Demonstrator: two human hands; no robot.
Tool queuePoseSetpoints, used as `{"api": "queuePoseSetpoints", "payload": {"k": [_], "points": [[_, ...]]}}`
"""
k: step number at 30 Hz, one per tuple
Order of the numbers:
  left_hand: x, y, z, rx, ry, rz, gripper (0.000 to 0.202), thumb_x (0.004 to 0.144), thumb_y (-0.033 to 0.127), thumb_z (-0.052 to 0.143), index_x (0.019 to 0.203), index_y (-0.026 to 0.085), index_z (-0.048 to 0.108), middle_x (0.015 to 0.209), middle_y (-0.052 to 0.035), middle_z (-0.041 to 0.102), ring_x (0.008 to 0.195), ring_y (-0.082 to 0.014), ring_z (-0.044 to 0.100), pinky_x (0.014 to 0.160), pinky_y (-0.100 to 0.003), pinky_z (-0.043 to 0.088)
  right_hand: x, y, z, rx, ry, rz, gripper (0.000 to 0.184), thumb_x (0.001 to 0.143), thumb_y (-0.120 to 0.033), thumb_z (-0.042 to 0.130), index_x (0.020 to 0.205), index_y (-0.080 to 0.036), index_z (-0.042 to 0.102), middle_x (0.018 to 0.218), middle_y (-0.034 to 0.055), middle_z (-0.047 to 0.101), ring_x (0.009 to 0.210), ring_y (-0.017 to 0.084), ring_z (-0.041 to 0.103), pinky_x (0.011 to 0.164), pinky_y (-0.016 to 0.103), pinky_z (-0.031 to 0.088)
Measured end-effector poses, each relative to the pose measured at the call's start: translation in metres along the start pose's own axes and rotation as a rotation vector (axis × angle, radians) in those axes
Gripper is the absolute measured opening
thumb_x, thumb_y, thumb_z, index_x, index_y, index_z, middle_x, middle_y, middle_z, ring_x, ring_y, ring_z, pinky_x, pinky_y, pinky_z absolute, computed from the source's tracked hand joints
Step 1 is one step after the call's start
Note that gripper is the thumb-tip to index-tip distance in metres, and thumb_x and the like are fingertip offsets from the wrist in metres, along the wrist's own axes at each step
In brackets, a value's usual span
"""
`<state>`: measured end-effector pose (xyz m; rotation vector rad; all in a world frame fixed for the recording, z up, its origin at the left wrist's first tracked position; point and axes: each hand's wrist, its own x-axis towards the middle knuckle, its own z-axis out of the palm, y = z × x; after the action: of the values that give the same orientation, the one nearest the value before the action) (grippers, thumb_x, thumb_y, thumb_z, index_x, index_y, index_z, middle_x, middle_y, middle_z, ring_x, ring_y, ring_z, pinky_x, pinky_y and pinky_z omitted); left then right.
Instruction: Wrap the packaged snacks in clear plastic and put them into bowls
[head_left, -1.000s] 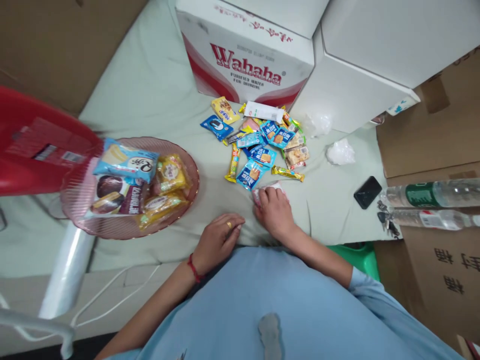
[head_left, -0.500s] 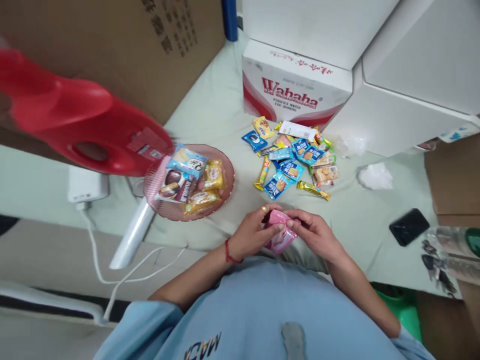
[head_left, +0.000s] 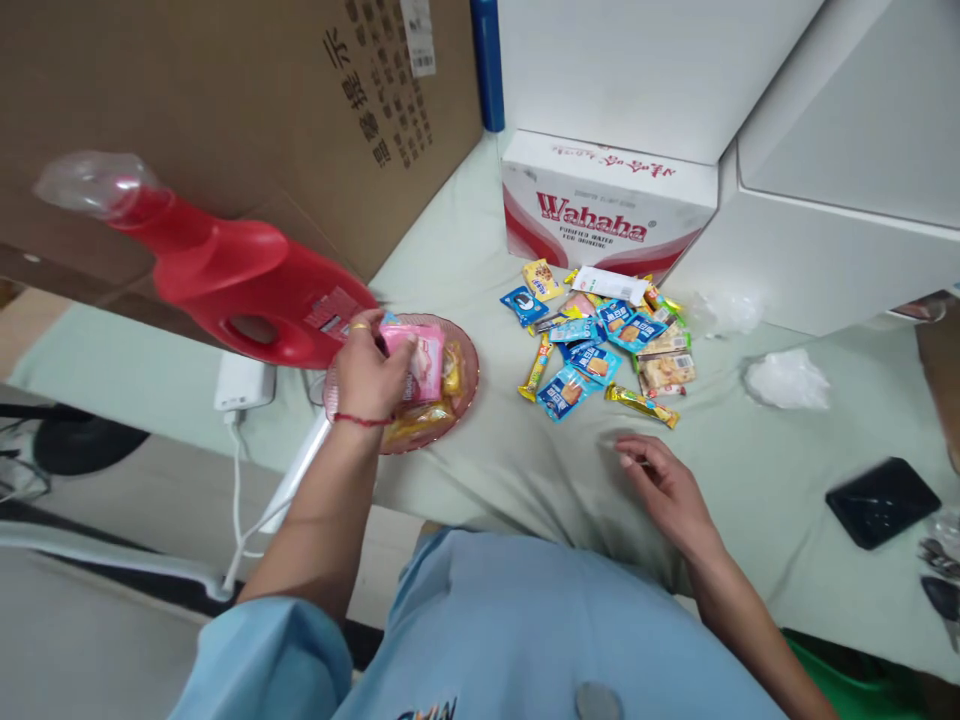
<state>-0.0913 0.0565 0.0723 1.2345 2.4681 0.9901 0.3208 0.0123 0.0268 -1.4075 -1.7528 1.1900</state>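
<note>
My left hand (head_left: 373,370) is over the pink glass plate (head_left: 470,375), its fingers closed on the edge of a pink snack packet (head_left: 425,362). Beneath the packet, yellow-wrapped snacks (head_left: 420,422) lie on the plate; the other packets there are mostly hidden by my hand. My right hand (head_left: 667,495) hovers over the cloth with its fingers loosely curled and apart, nothing visible in them. Ahead of it lies a pile of small wrapped snacks, among them blue packets (head_left: 566,390) and a yellow stick packet (head_left: 643,406).
Behind the plate leans a red jug-like bottle (head_left: 262,290). A Wahaba-style water carton (head_left: 600,215) stands behind the snack pile. Crumpled white plastic (head_left: 787,380) and a black phone (head_left: 883,502) lie to the right. A white adapter (head_left: 244,382) with a cable sits left.
My left hand has carried the pink packet leftward from in front of my body to the plate. My right hand has let go of it and moved slightly right. The view has shifted.
</note>
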Motion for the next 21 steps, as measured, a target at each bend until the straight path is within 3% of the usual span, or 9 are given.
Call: {"api": "queuePoseSetpoints", "payload": {"k": [2,7,11,15,18,21], "points": [[0.003,0.001,0.011,0.054,-0.001,0.007,0.063,0.079,0.04,0.07,0.136,0.015,0.054,0.114,-0.0115,0.069,0.103,-0.0278,0.067,0.098,-0.044,0.053,-0.008,0.009,0.002,-0.008,-0.005,0.015,0.026,0.099,-0.046,0.061,0.107,-0.027,0.075,0.12,0.0115,0.071,0.112,0.027,0.068,0.088,0.041,0.058],[-0.003,0.013,0.028,0.256,-0.066,0.125,0.039,0.087,0.04,0.059,0.115,0.013,0.062,0.119,-0.0185,0.065,0.117,-0.0353,0.062,0.106,-0.05,0.048,-0.017,0.012,0.004,-0.038,0.035,0.0,0.024,0.099,-0.042,0.06,0.106,-0.025,0.075,0.117,0.0112,0.072,0.11,0.025,0.069,0.093,0.04,0.056],[-0.013,0.024,0.028,0.464,-0.173,0.194,0.052,0.102,0.047,0.032,0.119,0.007,0.062,0.127,-0.0226,0.063,0.114,-0.039,0.064,0.096,-0.055,0.05,-0.018,0.007,-0.002,-0.089,0.037,-0.006,0.024,0.1,-0.038,0.056,0.104,-0.022,0.074,0.104,0.009,0.073,0.093,0.021,0.07,0.08,0.034,0.056],[-0.016,0.028,0.031,0.675,-0.224,0.299,0.063,0.103,0.047,0.019,0.108,0.008,0.069,0.114,-0.0221,0.07,0.104,-0.0413,0.067,0.091,-0.062,0.05,-0.017,0.006,-0.008,-0.159,0.015,-0.001,0.025,0.101,-0.034,0.053,0.102,-0.02,0.073,0.092,0.0062,0.071,0.079,0.017,0.066,0.071,0.029,0.052],[-0.01,0.027,0.035,0.714,-0.241,0.301,0.062,0.099,0.043,0.02,0.104,0.009,0.071,0.112,-0.0226,0.071,0.105,-0.0425,0.067,0.09,-0.062,0.052,-0.014,0.008,-0.019,-0.189,0.015,-0.008,0.025,0.101,-0.034,0.053,0.099,-0.02,0.074,0.088,0.005,0.07,0.08,0.017,0.066,0.072,0.029,0.051],[-0.006,0.023,0.033,0.64,-0.282,0.257,0.059,0.096,0.045,0.025,0.112,0.011,0.071,0.121,-0.0217,0.071,0.114,-0.0417,0.065,0.095,-0.06,0.053,-0.009,0.013,-0.038,-0.197,0.076,0.01,0.027,0.099,-0.038,0.054,0.096,-0.021,0.074,0.088,0.005,0.071,0.079,0.018,0.066,0.073,0.03,0.051]]}}
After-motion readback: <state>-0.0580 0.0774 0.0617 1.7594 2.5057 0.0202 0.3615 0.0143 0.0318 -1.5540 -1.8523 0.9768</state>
